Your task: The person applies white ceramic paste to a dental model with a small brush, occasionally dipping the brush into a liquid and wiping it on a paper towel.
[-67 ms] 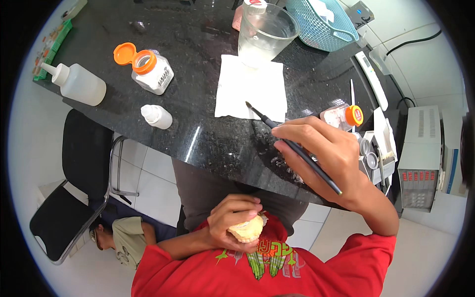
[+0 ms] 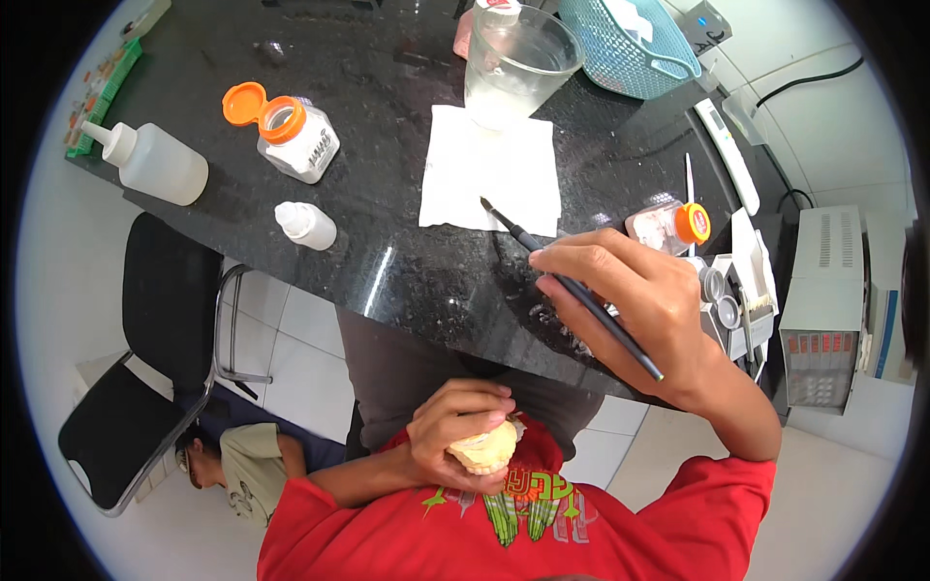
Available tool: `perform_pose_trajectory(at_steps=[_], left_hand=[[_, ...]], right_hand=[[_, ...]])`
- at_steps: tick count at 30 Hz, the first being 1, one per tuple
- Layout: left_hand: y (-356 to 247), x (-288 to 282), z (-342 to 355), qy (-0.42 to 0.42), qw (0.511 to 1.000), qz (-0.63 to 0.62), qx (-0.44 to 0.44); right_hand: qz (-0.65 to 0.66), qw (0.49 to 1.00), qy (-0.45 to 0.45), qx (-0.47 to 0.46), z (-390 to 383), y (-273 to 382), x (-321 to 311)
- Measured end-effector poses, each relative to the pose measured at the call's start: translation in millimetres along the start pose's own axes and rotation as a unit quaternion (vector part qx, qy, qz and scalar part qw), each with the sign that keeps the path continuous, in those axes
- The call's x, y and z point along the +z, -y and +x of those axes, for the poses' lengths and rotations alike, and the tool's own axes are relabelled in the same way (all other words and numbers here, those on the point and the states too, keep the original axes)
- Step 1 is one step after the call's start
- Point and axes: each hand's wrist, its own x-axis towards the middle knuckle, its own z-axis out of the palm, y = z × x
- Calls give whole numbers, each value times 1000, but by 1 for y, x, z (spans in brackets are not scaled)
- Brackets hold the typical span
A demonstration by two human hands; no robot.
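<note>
In my right hand [image 2: 639,310] is a slim black brush [image 2: 572,282], pinched between thumb and fingers. Its dark pointed tip lies over the lower part of a white paper napkin [image 2: 465,184] on the black counter. Close to my body, below the counter's edge, my left hand [image 2: 450,431] is wrapped round a yellow dental plaster model [image 2: 484,450]. A row of tooth shapes shows along the model's lower rim, while my fingers cover its left side. The brush and the model are well apart.
A clear cup [image 2: 523,77] stands at the napkin's far edge, beside a blue basket [image 2: 630,48]. Leftward are an open orange-capped bottle [image 2: 300,145], a small dropper bottle [image 2: 308,227] and a squeeze bottle [image 2: 165,167]. An orange-lidded jar [image 2: 659,225] lies at right. Another person [image 2: 257,465] is behind chairs.
</note>
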Motion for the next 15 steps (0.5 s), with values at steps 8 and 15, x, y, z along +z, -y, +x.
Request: perform_pose_trajectory(at_steps=[8,15], left_hand=[[0,29,1,24,1000,-18,6],[3,68,10,69,996,-49,1]], right_hand=[[134,981,-66,121,-74,21,-73],[348,865,-216,290,-191,13,-86]])
